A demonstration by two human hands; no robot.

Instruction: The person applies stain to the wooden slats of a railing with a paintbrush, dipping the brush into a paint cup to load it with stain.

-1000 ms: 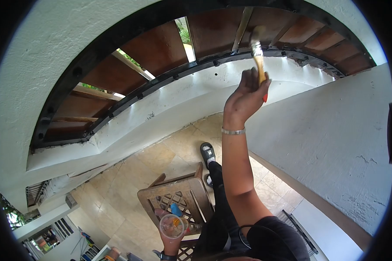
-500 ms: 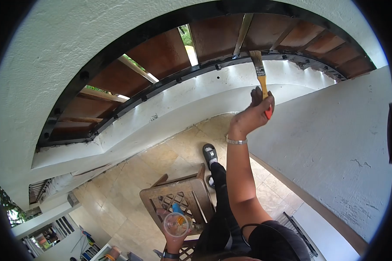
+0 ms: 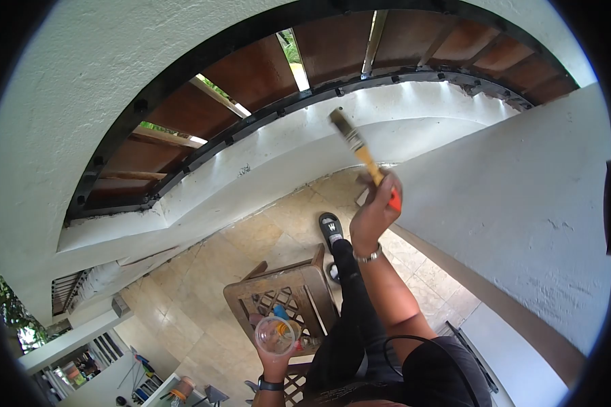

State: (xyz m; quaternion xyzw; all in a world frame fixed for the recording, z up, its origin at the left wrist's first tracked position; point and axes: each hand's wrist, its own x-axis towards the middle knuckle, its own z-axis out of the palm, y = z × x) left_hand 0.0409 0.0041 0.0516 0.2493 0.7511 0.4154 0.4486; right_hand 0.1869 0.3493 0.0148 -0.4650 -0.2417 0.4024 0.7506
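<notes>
My right hand [image 3: 377, 209] is closed round the yellow and red handle of a paintbrush [image 3: 364, 152]. The bristles point up and left, in front of the white wall ledge and below the black metal frame [image 3: 278, 110], touching neither as far as I can see. Reddish-brown wooden panels [image 3: 251, 73] fill the curved frame, with narrow gaps between some of them. Lower down, my left hand [image 3: 274, 363] holds a clear plastic cup [image 3: 275, 335] with a little amber content, above a wooden chair.
The wooden chair [image 3: 251, 292] stands on the tiled floor [image 3: 183, 298] beside my legs, with a blue item on it. A white slanting wall [image 3: 509, 190] rises at the right. Shelves with tools [image 3: 81, 370] are at the lower left.
My right hand has moved down and to the left with the paintbrush, whose bristles have come away from the black frame. My left hand still holds the cup.
</notes>
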